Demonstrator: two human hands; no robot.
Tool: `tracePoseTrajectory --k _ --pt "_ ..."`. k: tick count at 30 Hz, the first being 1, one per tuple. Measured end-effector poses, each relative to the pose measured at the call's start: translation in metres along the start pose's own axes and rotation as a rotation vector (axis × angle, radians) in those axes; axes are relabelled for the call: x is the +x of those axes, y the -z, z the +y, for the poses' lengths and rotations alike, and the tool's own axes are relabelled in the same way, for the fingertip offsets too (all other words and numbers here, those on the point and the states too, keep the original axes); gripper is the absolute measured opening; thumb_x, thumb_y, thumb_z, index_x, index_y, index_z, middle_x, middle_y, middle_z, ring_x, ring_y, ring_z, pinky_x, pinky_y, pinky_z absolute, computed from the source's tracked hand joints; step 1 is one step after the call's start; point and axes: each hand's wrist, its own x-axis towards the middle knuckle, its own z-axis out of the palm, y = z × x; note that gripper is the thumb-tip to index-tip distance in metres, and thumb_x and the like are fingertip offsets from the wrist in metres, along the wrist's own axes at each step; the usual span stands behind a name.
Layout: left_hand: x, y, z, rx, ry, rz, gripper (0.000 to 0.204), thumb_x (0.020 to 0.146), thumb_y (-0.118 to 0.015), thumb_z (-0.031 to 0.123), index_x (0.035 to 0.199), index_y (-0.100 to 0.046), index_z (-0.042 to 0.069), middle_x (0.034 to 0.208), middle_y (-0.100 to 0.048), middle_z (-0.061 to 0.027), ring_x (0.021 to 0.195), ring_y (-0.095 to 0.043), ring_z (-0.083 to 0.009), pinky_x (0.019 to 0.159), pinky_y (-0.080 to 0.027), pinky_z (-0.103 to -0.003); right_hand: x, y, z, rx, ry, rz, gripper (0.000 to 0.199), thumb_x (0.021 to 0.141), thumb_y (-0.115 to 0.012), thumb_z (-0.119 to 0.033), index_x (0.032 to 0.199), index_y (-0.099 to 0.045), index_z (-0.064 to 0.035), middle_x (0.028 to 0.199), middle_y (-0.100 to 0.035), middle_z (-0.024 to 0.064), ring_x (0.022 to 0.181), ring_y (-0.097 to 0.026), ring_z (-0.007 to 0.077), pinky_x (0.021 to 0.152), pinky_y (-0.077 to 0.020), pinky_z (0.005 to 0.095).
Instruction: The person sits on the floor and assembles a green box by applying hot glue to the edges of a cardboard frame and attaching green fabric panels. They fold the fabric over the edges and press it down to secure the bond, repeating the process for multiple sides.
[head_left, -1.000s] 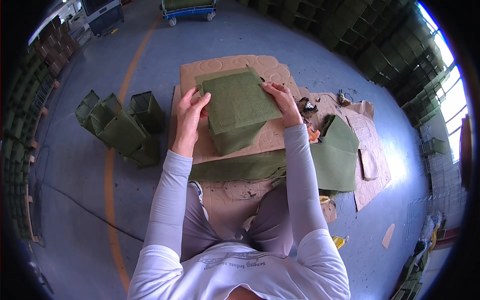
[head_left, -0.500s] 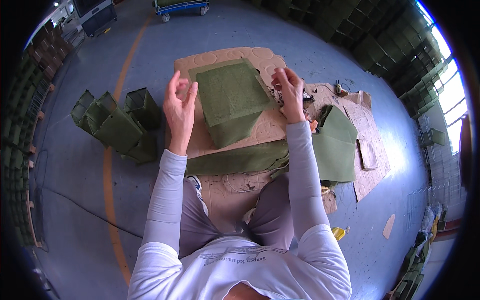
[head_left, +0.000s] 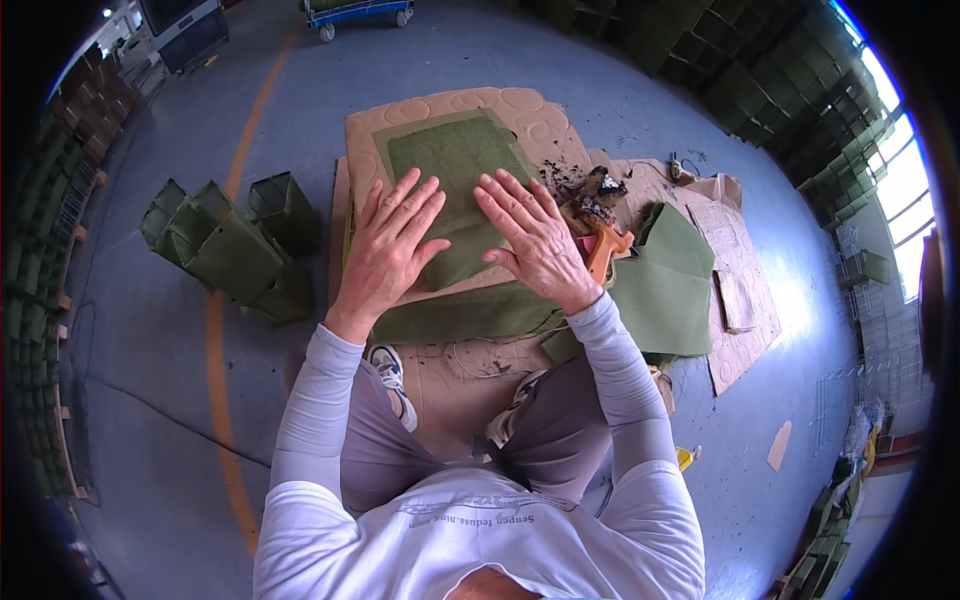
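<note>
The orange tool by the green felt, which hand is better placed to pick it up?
The right hand. The orange tool lies just beside it, near the wrist, while the left hand rests flat on the far side of the green felt and would have to cross over.

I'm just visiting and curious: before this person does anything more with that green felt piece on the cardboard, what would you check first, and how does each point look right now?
1. Green felt piece lies flat on the cardboard sheet: ok.
2. Left hand is spread open, palm down on the felt's left side: ok.
3. Right hand is spread open on the felt's right side: ok.
4. Neither hand holds a tool: ok.
5. Orange tool lies close beside the right hand; dark debris lies just beyond it: not ok.
6. Felt edges lined up under the palms: cannot tell.
</note>
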Motion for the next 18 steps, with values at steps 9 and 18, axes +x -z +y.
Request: tracePoseTrajectory --k 9,18 --pt "-0.009 0.005 0.0 0.037 -0.165 0.169 0.022 0.072 -0.07 0.007 0.094 -0.067 0.004 0.1 -0.063 -0.0044 0.097 -0.059 -0.0204 0.078 -0.052 -0.033 -0.011 -0.001 -0.001 -0.043 -0.004 0.112 0.046 0.08 -0.065 -0.031 0.121 -0.058 -0.0107 0.137 -0.045 0.0043 0.133 -0.036 0.0227 0.108 -0.0267 0.0463" --pt "0.027 0.007 -0.045 -0.367 0.175 0.348 0.02 0.084 -0.064 0.011 0.102 -0.065 0.002 0.104 -0.064 -0.0114 0.097 -0.06 -0.0269 0.083 -0.048 -0.034 -0.052 -0.042 -0.02 0.689 -0.734 0.532 0.039 0.091 -0.055 -0.019 0.127 -0.049 -0.0024 0.129 -0.051 0.0146 0.119 -0.05 0.0298 0.098 -0.0393 0.0392"
